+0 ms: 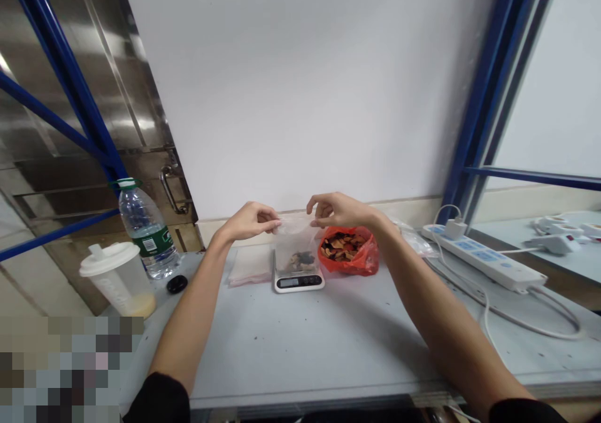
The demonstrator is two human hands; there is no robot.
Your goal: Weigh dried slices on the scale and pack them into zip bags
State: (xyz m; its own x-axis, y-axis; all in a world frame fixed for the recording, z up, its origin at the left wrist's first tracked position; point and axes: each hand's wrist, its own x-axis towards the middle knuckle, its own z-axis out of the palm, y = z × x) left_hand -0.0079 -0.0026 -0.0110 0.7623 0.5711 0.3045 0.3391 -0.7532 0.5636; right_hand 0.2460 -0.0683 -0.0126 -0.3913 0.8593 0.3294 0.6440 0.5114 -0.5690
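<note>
A small clear plastic bag [295,238] stands upright on a white digital scale [299,283], with some dark and brown dried pieces at its bottom. My left hand [253,218] pinches the bag's top edge at the left corner. At the opposite corner, my right hand [335,209] has its thumb and curled fingers on the bag's edge, with the index finger lifted. Behind my right wrist sits an open red plastic bag [370,257] full of brown dried slices [342,246]. Left of the scale lies a stack of flat clear bags [251,266].
To the left stand a lidded plastic cup [117,279], a large water bottle [148,235] and a black cap [177,284]. A white power strip [488,260] with a looping cable [530,332] lies right. More clear plastic [413,241] rests beside it. A white wall [305,97] backs the table.
</note>
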